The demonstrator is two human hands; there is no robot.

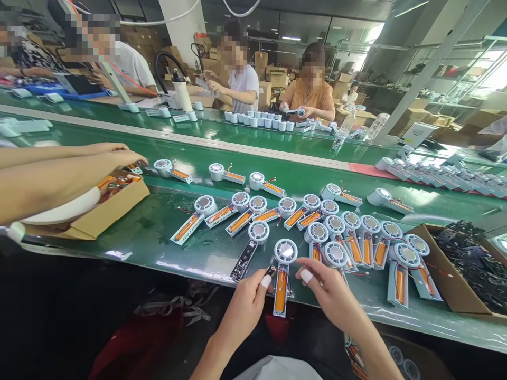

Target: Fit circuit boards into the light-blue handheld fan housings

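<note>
A handheld fan [285,252] with a round white head lies before me, its open handle showing an orange battery [280,295] and thin wires. The handle's end juts past the belt's near edge. My left hand [249,298], left of the handle, pinches a small dark circuit board [271,271], mostly hidden by the fingers. To the right, my right hand [327,287] has thumb and index finger apart beside the fan head and wires, with nothing visible between them. Another fan [258,231], with a black circuit board [243,260] over its handle, lies to the left.
Several open-handled fans [350,220] spread across the green belt [158,221]. On the right stands a carton [439,264] of black circuit boards. A co-worker's arms [71,169] reach over a carton [106,211] of orange batteries at left. Several people work across the line.
</note>
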